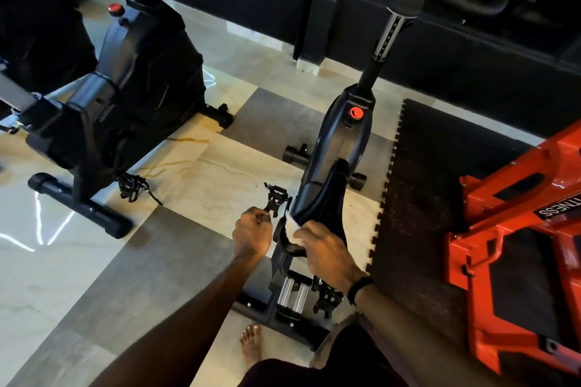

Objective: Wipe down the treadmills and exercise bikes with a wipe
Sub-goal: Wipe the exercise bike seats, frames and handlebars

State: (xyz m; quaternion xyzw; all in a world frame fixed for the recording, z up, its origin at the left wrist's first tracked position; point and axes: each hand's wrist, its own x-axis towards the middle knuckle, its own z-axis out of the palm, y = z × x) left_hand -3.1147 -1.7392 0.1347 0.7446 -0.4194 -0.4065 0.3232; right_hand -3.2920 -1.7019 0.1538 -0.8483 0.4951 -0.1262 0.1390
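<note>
Barefoot behind the exercise bike (339, 148), right hand (327, 253) pressing a soft, limp white wipe (294, 229) onto its slick saddle (317, 207), best held bunched under fingers; left hand (253, 231) fisted, empty, beside it.

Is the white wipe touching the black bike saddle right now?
Touching. The head view shows the right hand pressing the crumpled white wipe flat against the rear of the black bike saddle, with no gap visible between them.

Bare forearms, a black wristband (359, 287) on the right wrist, and a bare foot (251, 342).
</note>
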